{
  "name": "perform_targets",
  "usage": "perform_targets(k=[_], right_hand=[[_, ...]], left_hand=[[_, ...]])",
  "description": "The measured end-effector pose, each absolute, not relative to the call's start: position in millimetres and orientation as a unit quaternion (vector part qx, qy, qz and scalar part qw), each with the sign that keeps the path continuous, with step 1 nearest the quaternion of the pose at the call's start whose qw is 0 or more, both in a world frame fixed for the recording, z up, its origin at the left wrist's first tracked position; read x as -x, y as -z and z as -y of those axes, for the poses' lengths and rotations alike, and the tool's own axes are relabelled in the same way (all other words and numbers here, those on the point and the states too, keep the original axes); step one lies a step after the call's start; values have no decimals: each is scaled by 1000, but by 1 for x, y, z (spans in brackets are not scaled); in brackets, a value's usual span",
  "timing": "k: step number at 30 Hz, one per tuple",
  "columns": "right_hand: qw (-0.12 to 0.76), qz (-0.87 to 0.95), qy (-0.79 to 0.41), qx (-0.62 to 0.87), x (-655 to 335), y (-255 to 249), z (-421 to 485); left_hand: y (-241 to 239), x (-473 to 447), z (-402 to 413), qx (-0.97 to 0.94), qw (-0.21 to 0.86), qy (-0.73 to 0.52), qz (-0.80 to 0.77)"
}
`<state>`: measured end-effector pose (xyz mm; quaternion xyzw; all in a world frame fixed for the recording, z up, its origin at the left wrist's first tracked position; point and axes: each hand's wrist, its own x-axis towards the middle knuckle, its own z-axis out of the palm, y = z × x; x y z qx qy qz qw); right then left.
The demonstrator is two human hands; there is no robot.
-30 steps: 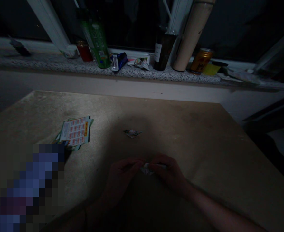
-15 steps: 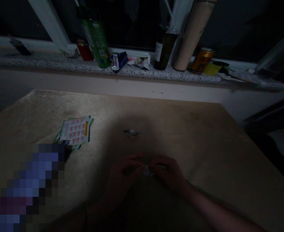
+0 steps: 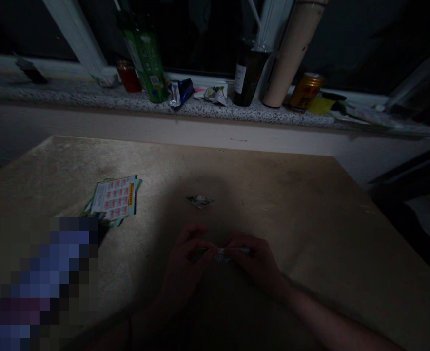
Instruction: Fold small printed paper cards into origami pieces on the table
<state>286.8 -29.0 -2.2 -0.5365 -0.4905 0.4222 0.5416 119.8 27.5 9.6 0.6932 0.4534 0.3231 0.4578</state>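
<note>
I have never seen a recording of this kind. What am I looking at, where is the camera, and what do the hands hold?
There is no machine here: a person works with two bare hands. The picture comes from a camera worn on the head, looking forward and down. The left hand and the right hand pinch a small pale piece of paper between them, over a dim table. On the table lie a paper scrap and a stack of printed cards. Behind, on a stone sill, stand a green bottle, a dark bottle and an orange can.
</note>
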Motion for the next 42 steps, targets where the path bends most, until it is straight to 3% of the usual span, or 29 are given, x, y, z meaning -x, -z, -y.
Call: perform_targets(k=[42], right_hand=[[540, 490, -412, 546, -288, -1, 33]], left_hand=[[-5, -119, -30, -668, 477, -345, -455]])
